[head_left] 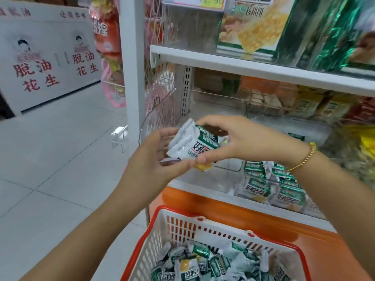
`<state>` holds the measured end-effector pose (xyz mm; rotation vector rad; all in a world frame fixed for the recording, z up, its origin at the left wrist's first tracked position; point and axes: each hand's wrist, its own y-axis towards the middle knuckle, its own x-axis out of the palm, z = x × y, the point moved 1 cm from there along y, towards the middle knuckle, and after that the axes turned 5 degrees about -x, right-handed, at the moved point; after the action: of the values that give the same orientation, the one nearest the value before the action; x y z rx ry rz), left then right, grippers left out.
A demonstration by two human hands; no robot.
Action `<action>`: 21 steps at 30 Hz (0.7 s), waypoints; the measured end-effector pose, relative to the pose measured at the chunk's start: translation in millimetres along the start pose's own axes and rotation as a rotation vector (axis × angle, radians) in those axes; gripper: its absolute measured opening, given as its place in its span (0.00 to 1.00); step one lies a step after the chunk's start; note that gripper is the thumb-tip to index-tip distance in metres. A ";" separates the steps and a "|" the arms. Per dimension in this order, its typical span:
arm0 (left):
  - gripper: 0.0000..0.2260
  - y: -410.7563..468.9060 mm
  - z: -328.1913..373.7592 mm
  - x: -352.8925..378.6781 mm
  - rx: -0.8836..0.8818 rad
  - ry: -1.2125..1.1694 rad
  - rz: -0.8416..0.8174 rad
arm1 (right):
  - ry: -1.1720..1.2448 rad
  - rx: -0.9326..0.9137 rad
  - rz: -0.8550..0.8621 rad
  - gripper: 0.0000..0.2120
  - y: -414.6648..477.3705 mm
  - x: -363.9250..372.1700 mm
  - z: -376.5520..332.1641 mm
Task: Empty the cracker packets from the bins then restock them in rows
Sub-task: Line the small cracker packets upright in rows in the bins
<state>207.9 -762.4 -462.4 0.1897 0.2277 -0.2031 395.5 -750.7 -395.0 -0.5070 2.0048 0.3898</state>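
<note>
Left grip (160, 157) and right grip (233, 138) both pinch a loose stack of cracker packets (190, 142) over the clear bin (203, 181), where uneven squeezing could fan it apart.

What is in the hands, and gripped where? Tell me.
A small stack of cracker packets: the right hand pinches its right end, the left hand grips its left end.
</note>
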 end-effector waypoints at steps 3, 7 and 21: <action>0.22 20.6 -10.5 9.5 0.005 0.163 0.188 | -0.074 0.088 0.059 0.23 32.0 -14.0 29.4; 0.12 31.0 -31.6 17.0 0.120 0.663 0.108 | -0.387 0.270 -0.020 0.29 83.6 -23.8 77.9; 0.13 40.6 -44.2 10.9 0.189 0.771 0.005 | -0.635 0.598 -0.395 0.41 135.5 9.4 173.3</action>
<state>218.2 -716.0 -500.7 0.4530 0.9761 -0.1381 453.5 -553.7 -474.6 -0.3264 1.2716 -0.2709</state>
